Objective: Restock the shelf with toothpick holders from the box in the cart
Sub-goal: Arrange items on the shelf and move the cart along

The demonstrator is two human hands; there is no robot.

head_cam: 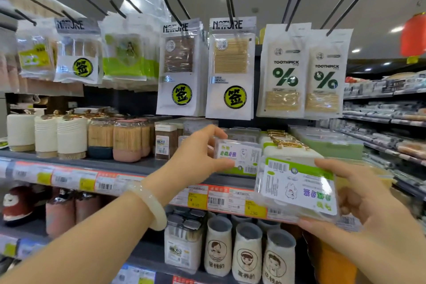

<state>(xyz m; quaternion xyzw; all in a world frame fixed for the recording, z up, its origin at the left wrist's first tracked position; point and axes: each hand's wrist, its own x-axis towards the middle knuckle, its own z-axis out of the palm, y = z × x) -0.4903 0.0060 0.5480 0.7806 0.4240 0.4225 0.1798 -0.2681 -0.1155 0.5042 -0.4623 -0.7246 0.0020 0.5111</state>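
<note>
Hands, two toothpick holders, gripped

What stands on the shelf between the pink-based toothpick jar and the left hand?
In the head view, a brown box of toothpicks stands between the pink-based jar and the left hand.

Grey shelf with probably toothpick jars
</note>
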